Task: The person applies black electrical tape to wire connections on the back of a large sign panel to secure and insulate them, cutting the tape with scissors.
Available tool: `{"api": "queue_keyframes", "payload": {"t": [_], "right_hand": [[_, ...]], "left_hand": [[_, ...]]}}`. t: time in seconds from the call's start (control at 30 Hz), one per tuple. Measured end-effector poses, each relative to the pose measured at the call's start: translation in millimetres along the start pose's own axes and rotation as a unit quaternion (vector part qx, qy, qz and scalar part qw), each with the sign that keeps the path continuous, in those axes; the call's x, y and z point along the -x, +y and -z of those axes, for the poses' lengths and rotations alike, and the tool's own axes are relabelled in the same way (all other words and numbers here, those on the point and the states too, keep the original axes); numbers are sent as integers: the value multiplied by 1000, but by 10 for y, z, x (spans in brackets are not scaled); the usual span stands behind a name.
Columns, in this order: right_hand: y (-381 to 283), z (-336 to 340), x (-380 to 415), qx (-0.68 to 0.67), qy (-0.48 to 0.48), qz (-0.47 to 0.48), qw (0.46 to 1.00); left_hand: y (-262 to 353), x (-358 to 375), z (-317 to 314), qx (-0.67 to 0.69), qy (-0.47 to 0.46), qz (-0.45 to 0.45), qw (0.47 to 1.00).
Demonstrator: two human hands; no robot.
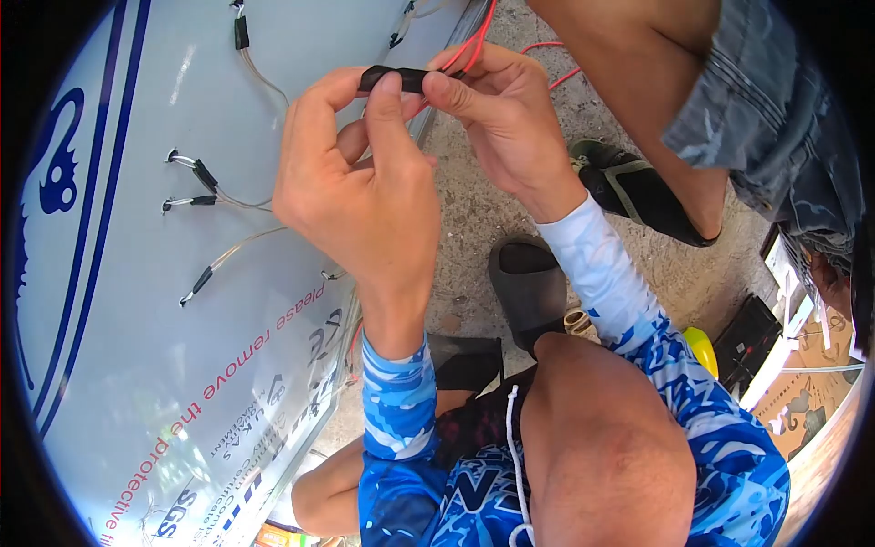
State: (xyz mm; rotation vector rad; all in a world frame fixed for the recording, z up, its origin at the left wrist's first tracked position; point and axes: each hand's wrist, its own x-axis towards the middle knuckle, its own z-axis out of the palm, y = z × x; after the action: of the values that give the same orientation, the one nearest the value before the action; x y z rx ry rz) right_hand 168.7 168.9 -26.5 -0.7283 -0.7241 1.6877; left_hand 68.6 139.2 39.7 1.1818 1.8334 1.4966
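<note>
On the left lies a large film-covered panel [137, 337]; at far right, another person's leg [638, 91]. Between them, the left hand [369, 182] and right hand [506, 118] pinch opposite ends of a black-wrapped wire joint [410, 80], beside red wires [476, 44].

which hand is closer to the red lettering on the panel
Left. The left hand is over the edge of the panel, beside the red lettering; the right hand is farther off, past that edge, above the concrete floor.
</note>
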Motion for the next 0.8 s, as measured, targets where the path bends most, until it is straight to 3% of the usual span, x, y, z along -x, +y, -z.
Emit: {"api": "queue_keyframes", "payload": {"t": [0.27, 0.33, 0.53, 0.8], "right_hand": [[-16, -31, -17, 24, 31, 16, 999], [9, -49, -17, 45, 45, 54, 997], [-9, -89, -42, 56, 41, 59, 996], [-67, -66, -75, 93, 42, -18, 995]], "left_hand": [[-105, -93, -45, -50, -17, -22, 998], [-95, -100, -50, -60, -24, 24, 998], [-140, -147, -57, -25, -19, 30, 999], [-140, -179, -21, -14, -30, 27, 999]]}}
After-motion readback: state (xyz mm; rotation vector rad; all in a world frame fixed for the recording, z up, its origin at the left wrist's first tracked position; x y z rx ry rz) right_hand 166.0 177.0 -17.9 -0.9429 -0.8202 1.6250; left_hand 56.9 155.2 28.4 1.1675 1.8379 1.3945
